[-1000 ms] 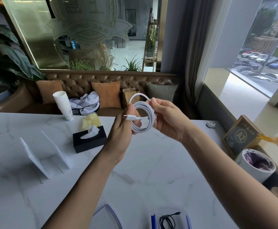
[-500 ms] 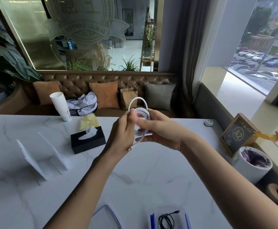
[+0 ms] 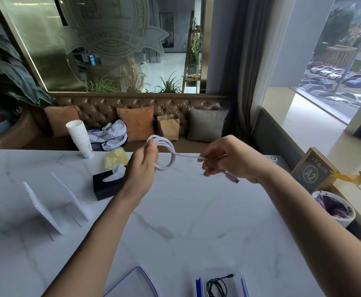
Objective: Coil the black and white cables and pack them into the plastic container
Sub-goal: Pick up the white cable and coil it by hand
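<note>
My left hand (image 3: 143, 168) pinches a coil of white cable (image 3: 169, 154) held up above the marble table (image 3: 175, 221). From the coil a loose end runs right into my right hand (image 3: 229, 160), which grips it; the plug (image 3: 232, 178) hangs below that hand. The clear plastic container (image 3: 243, 282) with blue clips sits at the near edge. A coiled black cable (image 3: 216, 286) lies inside it. The container's lid (image 3: 132, 284) rests flat to its left.
A black tissue box (image 3: 107, 184) and two white stands (image 3: 53, 209) occupy the left of the table. Paper cups (image 3: 79, 137) and a yellow bag (image 3: 116, 160) stand at the far edge. A sign (image 3: 311, 171) and a white pot (image 3: 334, 209) sit at the right.
My hands have come apart. My right hand drew the cable's loose end out to the right, away from the coil, while my left hand kept hold of the coil.
</note>
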A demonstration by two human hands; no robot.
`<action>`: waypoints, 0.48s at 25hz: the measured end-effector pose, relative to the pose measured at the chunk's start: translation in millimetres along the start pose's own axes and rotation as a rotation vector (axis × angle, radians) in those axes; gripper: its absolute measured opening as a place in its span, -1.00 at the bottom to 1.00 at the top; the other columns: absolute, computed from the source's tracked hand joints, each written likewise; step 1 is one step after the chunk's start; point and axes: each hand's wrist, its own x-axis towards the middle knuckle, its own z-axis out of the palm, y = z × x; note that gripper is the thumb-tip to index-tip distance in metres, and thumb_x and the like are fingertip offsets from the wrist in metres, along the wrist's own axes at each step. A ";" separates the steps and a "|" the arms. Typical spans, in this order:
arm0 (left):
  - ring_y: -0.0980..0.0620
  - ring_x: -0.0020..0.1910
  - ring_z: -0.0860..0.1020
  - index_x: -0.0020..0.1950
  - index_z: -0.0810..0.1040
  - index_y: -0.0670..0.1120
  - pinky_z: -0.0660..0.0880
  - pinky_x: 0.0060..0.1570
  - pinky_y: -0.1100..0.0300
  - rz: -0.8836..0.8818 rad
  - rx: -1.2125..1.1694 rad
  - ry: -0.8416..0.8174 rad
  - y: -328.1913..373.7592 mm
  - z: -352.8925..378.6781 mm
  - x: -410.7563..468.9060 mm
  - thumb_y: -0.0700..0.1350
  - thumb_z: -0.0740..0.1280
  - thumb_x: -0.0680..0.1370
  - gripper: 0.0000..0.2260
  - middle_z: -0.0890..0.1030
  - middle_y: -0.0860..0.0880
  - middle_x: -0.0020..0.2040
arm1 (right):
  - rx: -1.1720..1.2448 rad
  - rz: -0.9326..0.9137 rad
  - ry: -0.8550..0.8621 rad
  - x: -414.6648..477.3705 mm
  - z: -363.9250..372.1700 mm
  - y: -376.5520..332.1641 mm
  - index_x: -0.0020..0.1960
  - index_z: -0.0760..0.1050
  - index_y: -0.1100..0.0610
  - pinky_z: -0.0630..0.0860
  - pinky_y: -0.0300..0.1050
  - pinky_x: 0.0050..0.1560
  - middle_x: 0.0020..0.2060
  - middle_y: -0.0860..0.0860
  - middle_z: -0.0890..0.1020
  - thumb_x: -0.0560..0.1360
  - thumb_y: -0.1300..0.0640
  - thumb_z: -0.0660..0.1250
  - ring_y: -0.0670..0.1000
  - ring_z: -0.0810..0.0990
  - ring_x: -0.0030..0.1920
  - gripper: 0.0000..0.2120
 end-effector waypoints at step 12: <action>0.13 -0.43 0.17 -0.34 0.24 -0.03 0.14 -0.34 0.23 -0.080 -0.502 -0.193 11.0 8.1 -4.2 -0.02 0.05 0.69 -0.61 0.25 0.06 -0.39 | -0.505 -0.167 0.538 25.6 9.4 30.0 -0.02 0.67 0.01 0.51 0.04 0.03 -0.08 0.06 0.54 0.52 0.07 0.40 0.13 0.50 0.04 -0.91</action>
